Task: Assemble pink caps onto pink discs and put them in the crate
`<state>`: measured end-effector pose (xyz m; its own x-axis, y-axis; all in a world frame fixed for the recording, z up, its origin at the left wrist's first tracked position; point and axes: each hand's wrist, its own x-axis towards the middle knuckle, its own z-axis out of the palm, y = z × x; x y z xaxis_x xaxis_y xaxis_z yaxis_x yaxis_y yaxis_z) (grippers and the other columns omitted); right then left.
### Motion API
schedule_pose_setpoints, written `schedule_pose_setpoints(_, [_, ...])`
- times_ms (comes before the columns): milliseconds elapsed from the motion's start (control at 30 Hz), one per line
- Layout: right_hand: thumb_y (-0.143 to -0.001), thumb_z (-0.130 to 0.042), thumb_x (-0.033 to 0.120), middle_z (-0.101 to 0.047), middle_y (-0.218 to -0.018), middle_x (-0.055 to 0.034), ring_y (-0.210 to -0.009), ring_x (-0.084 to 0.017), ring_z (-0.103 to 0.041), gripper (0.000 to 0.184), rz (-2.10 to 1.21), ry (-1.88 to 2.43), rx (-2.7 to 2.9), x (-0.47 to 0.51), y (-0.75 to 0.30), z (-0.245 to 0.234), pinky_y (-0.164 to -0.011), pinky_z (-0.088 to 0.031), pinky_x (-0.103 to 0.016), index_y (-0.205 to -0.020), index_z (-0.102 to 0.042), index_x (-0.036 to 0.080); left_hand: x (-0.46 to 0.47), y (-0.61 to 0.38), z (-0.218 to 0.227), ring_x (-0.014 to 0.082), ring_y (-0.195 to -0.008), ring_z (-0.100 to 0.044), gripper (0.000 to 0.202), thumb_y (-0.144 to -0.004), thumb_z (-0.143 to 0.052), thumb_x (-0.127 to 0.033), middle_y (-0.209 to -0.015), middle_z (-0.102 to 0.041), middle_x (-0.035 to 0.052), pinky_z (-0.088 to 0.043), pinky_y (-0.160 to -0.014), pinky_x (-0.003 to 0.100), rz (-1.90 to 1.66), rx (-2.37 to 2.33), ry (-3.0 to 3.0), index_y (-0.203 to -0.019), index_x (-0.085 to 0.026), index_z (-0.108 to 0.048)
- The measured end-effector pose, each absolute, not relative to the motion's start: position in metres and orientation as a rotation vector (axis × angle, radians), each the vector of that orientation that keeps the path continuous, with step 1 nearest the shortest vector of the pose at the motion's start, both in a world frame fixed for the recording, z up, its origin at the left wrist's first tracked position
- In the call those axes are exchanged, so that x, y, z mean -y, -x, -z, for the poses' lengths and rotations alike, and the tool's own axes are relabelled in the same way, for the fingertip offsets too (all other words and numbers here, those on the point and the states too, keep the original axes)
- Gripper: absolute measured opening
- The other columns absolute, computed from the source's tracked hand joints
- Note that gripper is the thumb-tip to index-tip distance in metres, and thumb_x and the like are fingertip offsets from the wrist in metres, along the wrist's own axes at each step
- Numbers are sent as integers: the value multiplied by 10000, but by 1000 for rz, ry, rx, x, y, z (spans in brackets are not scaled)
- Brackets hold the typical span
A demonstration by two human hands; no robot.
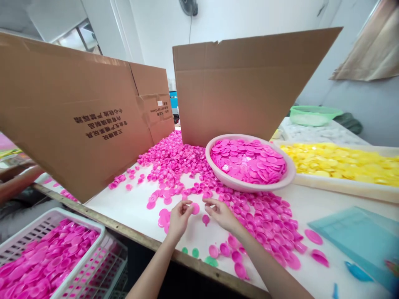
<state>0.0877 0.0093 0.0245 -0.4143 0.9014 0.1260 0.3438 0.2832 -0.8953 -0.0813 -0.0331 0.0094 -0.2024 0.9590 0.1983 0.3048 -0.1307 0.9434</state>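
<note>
The left hand [180,218] and right hand [222,214] hover low over the white worktop [131,216], their fingers [187,203] loosely curled and apart, clamped on nothing, with a pink cap [195,208] just between them. More pink caps [262,224] lie spread around the hands and heaped in a pale pink basin [237,185], while a plastic basket [75,216] of pink caps sits below the worktop's left edge, and yellow caps [343,162] fill a tray [343,187] to the right.
</note>
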Motion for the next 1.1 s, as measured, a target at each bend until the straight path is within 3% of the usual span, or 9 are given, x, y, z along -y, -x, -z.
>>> schedule_pose_setpoints(133, [-742,-503,193,-551,-582,5,-468,-80,-502,219,-1369,1191,1681,-12,-86,-17,-435,-397,-178,-937,-562,112,29,53,-5,92,-528,-490,294,-733,-487,-402,-581,-532,-19,-355,-489,190,-1269,-1482,-1429,-870,-150,-551])
schedule_pose_setpoints(267, [-736,-495,128,-511,-461,35,-374,-62,-463,123,-1470,1364,1585,-13,-83,-10,-358,-353,-152,-846,-548,112,29,44,3,95,-522,-506,232,-767,-436,-367,-563,-554,-24,-347,-506,197,-1137,-1648,-1524,-827,-170,-543])
schedule_pose_setpoints(367, [-728,-499,102,-514,-437,37,-350,-59,-456,78,-1473,1497,1561,-14,-82,-8,-321,-324,-138,-790,-537,129,28,46,7,101,-565,-528,185,-779,-419,-325,-601,-579,-19,-353,-551,207,-992,-1692,-1623,-810,-180,-530])
schedule_pose_setpoints(567, [-712,-517,100,-574,-492,1,-440,-103,-559,28,-1554,1551,1512,-16,-83,-5,-388,-432,-172,-703,-514,127,10,46,-1,132,-718,-524,173,-793,-385,-285,-780,-580,26,-355,-636,235,-725,-1827,-1836,-776,-173,-515])
schedule_pose_setpoints(733, [-720,-560,149,-586,-519,3,-457,-108,-580,67,-1664,1468,1446,-17,-87,-2,-410,-457,-173,-740,-499,130,-9,31,-9,188,-922,-449,248,-828,-319,-286,-964,-510,77,-308,-791,307,-656,-2067,-2085,-964,-167,-489])
schedule_pose_setpoints(867, [-697,-620,202,-595,-540,4,-461,-119,-591,165,-1712,1446,1463,-20,-90,1,-404,-463,-177,-765,-488,132,-11,25,-5,183,-922,-425,261,-844,-277,-278,-975,-489,63,-300,-770,295,-553,-2050,-2119,-991,-193,-476])
schedule_pose_setpoints(1100, [-724,-561,134,-556,-487,25,-465,-125,-594,108,-1715,1506,1526,-26,-88,-1,-418,-467,-184,-694,-457,142,-14,27,1,171,-868,-428,259,-846,-253,-279,-927,-519,29,-288,-744,282,-550,-1987,-2078,-944,-233,-488])
